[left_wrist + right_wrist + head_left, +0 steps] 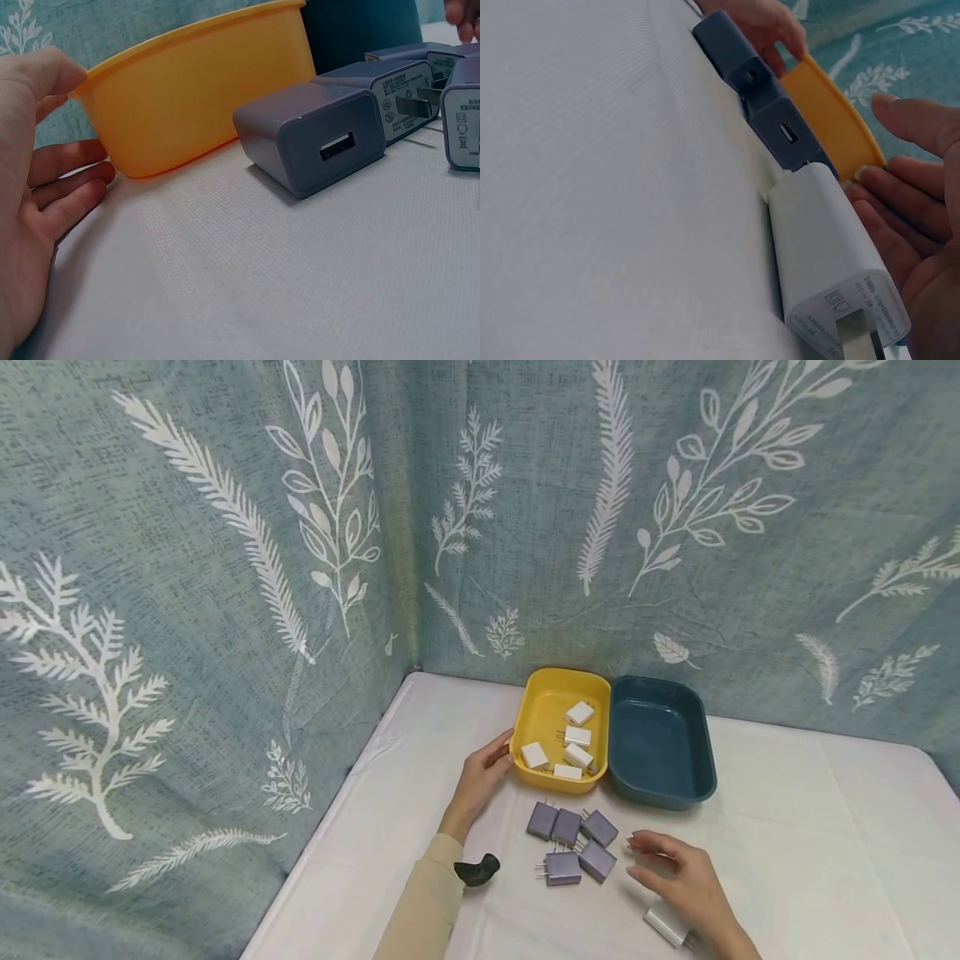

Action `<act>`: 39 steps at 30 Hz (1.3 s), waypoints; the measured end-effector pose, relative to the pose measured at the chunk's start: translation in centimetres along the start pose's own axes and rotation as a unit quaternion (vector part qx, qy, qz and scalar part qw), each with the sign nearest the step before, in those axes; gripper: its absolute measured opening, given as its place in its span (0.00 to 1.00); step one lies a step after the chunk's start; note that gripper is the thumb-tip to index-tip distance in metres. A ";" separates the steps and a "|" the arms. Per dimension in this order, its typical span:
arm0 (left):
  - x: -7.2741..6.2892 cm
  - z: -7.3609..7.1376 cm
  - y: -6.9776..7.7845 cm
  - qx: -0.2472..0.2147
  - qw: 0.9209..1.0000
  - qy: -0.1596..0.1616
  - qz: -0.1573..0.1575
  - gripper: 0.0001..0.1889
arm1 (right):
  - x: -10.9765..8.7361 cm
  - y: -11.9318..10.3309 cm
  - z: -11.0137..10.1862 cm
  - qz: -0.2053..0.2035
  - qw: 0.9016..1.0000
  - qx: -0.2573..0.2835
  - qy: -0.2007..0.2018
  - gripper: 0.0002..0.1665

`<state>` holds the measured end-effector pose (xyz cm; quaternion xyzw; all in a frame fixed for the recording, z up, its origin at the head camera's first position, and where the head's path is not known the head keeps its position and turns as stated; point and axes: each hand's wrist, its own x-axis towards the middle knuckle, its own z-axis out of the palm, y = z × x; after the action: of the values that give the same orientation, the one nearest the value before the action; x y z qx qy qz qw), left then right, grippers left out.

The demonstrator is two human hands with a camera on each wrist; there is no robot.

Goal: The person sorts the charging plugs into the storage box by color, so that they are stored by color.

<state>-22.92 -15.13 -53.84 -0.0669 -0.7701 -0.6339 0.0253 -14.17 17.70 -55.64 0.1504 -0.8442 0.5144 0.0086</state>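
My left hand [480,778] rests its fingers against the left side of the yellow tray [531,714]; the left wrist view shows fingertips [96,171] at its wall. Inside that tray lie several white USB charger plugs [577,737]. My right hand [684,878] is held over the table with thumb and fingers apart and nothing between them. Beside and partly under it lies another white charger plug [666,923], its prongs toward the camera in the right wrist view. Several purple-grey charger plugs [564,867] lie grouped between the hands, in front of the yellow tray.
A dark blue tray [660,743] with a bare inside stands right against the yellow one. A small black curved object [477,870] lies by the left forearm. White cloth [810,843] covers the table, and a leaf-patterned curtain [525,527] hangs behind and at left.
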 end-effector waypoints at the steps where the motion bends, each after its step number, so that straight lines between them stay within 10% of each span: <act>1: 0.0 0.0 0.0 0.001 1.000 0.001 0.001 0.25 | -0.1 0.0 0.0 0.000 1.000 0.001 -0.002 0.25; 30: -0.3 0.0 -0.1 0.000 1.000 0.003 -0.001 0.25 | -2.1 0.6 -0.6 0.144 0.985 0.071 -0.069 0.35; 39: -0.2 -0.2 0.0 -0.006 1.000 -0.002 0.002 0.25 | -2.7 0.6 -0.7 0.103 0.990 0.048 -0.086 0.35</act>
<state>-22.74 -15.32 -53.84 -0.0697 -0.7665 -0.6380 0.0242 -11.87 19.20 -56.24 0.1064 -0.8273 0.5373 -0.1246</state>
